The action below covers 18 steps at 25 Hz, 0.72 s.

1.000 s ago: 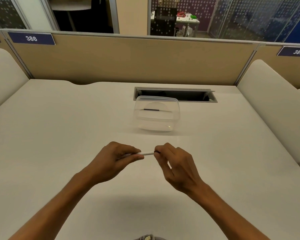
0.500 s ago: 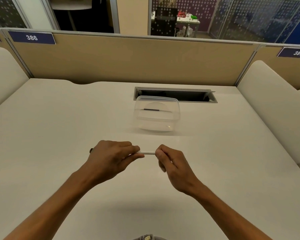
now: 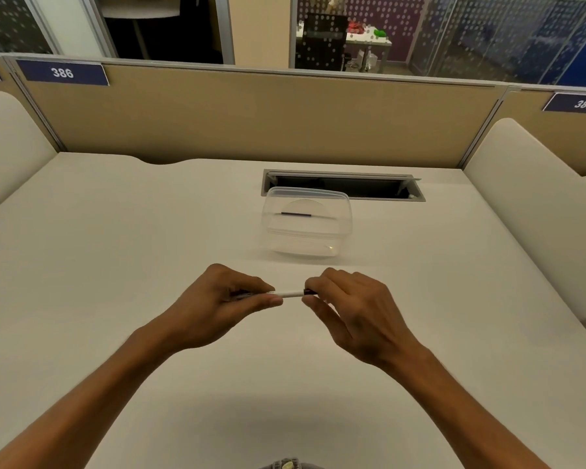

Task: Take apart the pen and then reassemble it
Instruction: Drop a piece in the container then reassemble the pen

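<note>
**Two hands on one pen, held level above the desk**

Left hand: fingers curled, thumb and forefinger pinching one end of the pen. Most of that end is hidden inside the grip.

Right hand: fingers curled, fingertips pinching the pen's other end at a small dark tip. The remaining fingers are bent and held loosely above the palm.

The pen lies horizontal between the two hands, above the near middle of the desk, not touching it. The visible stretch is a slim white cylinder, smooth, with the short dark piece at the right end. Whether that piece is seated or loose cannot be told.

Materials and shapes:
- Desk: matte off-white surface, flat, with a wavy back edge.
- One clear plastic container, rectangular with rounded corners, standing well beyond the hands near the desk's middle. One thin dark rod shows through its wall.
- One rectangular cable slot with a grey metal frame, just behind the container.
- One tan partition along the back; two dark blue number plates, reading 386 and 387.
- Two cream rounded side panels, one at each side.
</note>
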### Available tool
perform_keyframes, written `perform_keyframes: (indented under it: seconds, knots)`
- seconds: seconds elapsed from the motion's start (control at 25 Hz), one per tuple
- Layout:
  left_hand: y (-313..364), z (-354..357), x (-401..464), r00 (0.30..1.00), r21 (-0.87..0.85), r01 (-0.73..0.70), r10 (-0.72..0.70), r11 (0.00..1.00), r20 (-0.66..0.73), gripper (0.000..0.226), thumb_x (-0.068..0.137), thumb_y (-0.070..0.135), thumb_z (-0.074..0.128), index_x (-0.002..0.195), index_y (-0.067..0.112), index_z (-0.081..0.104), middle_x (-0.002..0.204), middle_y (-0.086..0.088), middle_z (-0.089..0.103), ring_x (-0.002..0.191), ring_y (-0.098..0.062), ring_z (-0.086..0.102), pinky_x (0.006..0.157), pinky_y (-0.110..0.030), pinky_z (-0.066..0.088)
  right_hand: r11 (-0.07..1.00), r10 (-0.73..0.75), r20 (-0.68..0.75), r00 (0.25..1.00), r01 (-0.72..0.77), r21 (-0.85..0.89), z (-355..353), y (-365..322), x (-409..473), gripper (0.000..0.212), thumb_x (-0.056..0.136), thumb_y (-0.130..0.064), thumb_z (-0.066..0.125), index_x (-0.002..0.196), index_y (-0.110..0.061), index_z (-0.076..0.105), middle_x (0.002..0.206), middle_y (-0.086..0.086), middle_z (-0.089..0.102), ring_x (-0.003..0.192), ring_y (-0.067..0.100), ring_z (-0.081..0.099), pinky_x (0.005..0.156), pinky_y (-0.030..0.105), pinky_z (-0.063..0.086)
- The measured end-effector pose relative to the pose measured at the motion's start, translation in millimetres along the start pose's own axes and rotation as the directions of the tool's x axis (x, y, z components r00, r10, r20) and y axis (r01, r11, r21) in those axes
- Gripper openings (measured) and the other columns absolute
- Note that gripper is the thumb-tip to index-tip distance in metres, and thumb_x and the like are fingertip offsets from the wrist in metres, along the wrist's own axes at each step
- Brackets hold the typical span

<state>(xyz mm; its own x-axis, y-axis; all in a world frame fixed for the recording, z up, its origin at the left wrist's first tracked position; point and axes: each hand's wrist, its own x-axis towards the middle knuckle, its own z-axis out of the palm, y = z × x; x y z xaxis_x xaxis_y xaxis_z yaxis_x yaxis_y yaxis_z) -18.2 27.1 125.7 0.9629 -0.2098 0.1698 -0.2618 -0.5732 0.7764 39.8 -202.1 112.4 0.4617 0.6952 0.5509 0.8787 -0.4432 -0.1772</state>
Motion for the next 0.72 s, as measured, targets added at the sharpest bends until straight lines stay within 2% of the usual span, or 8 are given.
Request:
perform_keyframes:
  seconds: [0.12, 0.24, 0.32, 0.4, 0.48, 0.56, 0.64, 0.72]
  knots:
    - [3.7, -7.7, 1.3, 0.982, -0.174, 0.106, -0.077, 0.979, 0.170, 0.034, 0.082, 0.052, 0.062, 0.077, 0.021, 0.075, 0.052, 0.006, 0.043, 0.052, -0.009, 0.033, 0.051, -0.019, 0.030, 0.986, -0.153, -0.041, 0.987, 0.150, -0.067, 1.3, 3.6, -1.7, 0.016, 0.102, -0.026, 0.041, 0.097, -0.015, 0.052, 0.080, 0.004, 0.063, 0.058, 0.024, 0.050, 0.047, 0.035, 0.039]
    - [7.7, -12.6, 2.9, 0.966, -0.203, 0.135, -0.083, 0.970, 0.244, 0.035, 0.081, 0.050, 0.064, 0.076, 0.017, 0.075, 0.052, 0.005, 0.043, 0.053, -0.010, 0.034, 0.052, -0.021, 0.030, 0.980, -0.192, -0.059, 0.980, 0.188, -0.062, 2.2, 3.0, 0.8, 0.018, 0.102, -0.024, 0.040, 0.092, -0.013, 0.050, 0.074, 0.005, 0.060, 0.056, 0.022, 0.045, 0.047, 0.032, 0.034]
    - [9.4, -12.9, 3.1, 0.978, -0.172, 0.104, -0.069, 0.980, 0.197, 0.036, 0.080, 0.054, 0.064, 0.076, 0.020, 0.075, 0.052, 0.001, 0.046, 0.052, -0.010, 0.036, 0.051, -0.022, 0.031, 0.991, -0.127, -0.061, 0.990, 0.129, 0.041, 1.9, 1.8, 1.4, 0.022, 0.102, -0.022, 0.039, 0.088, -0.011, 0.052, 0.070, 0.004, 0.056, 0.055, 0.019, 0.042, 0.048, 0.029, 0.033]
    - [12.5, -10.8, 2.3, 0.994, -0.082, 0.050, -0.042, 0.995, 0.100, 0.035, 0.081, 0.057, 0.062, 0.078, 0.026, 0.075, 0.052, 0.002, 0.052, 0.049, -0.009, 0.038, 0.047, -0.023, 0.033, 0.970, 0.041, -0.022, 0.999, -0.035, 0.240, 2.3, -4.0, 1.4, 0.024, 0.100, -0.023, 0.039, 0.081, -0.016, 0.052, 0.064, -0.004, 0.054, 0.053, 0.015, 0.042, 0.049, 0.027, 0.034]
    - [14.7, -9.3, 1.0, 0.997, 0.242, -0.078, 0.083, 0.967, -0.010, 0.033, 0.086, 0.055, 0.056, 0.081, 0.027, 0.074, 0.054, 0.006, 0.059, 0.045, -0.012, 0.044, 0.039, -0.027, 0.036, 0.807, 0.278, 0.111, 0.954, -0.295, 0.512, 5.7, -12.1, 2.2, 0.028, 0.099, -0.024, 0.038, 0.072, -0.023, 0.046, 0.054, -0.011, 0.049, 0.049, 0.013, 0.046, 0.050, 0.027, 0.038]
    - [16.5, -8.2, 0.0, 0.969, 0.612, -0.197, 0.247, 0.766, 0.003, 0.035, 0.090, 0.048, 0.048, 0.080, 0.024, 0.072, 0.057, 0.008, 0.062, 0.041, -0.016, 0.046, 0.037, -0.017, 0.022, 0.434, 0.422, 0.389, 0.818, -0.560, 0.706, 8.1, -15.3, 6.0, 0.037, 0.099, -0.021, 0.036, 0.063, -0.022, 0.045, 0.047, -0.009, 0.044, 0.046, 0.016, 0.052, 0.051, 0.027, 0.039]
    - [19.4, -8.6, 0.1, 0.958, 0.712, -0.246, 0.276, 0.658, 0.076, 0.039, 0.091, 0.044, 0.042, 0.079, 0.021, 0.070, 0.056, 0.007, 0.060, 0.036, -0.019, 0.045, 0.043, -0.013, 0.010, 0.158, 0.412, 0.617, 0.671, -0.720, 0.676, 3.8, -13.7, 10.5, 0.043, 0.100, -0.019, 0.035, 0.058, -0.022, 0.046, 0.048, -0.007, 0.041, 0.045, 0.016, 0.052, 0.051, 0.027, 0.037]
    - [16.6, -8.6, 0.9, 0.950, 0.724, -0.273, 0.297, 0.633, 0.098, 0.040, 0.092, 0.044, 0.041, 0.080, 0.020, 0.070, 0.056, 0.006, 0.059, 0.036, -0.019, 0.044, 0.043, -0.015, 0.010, 0.057, 0.386, 0.691, 0.611, -0.764, 0.643, 1.4, -11.5, 10.4, 0.044, 0.099, -0.022, 0.036, 0.057, -0.023, 0.047, 0.050, -0.005, 0.040, 0.045, 0.016, 0.049, 0.052, 0.026, 0.036]
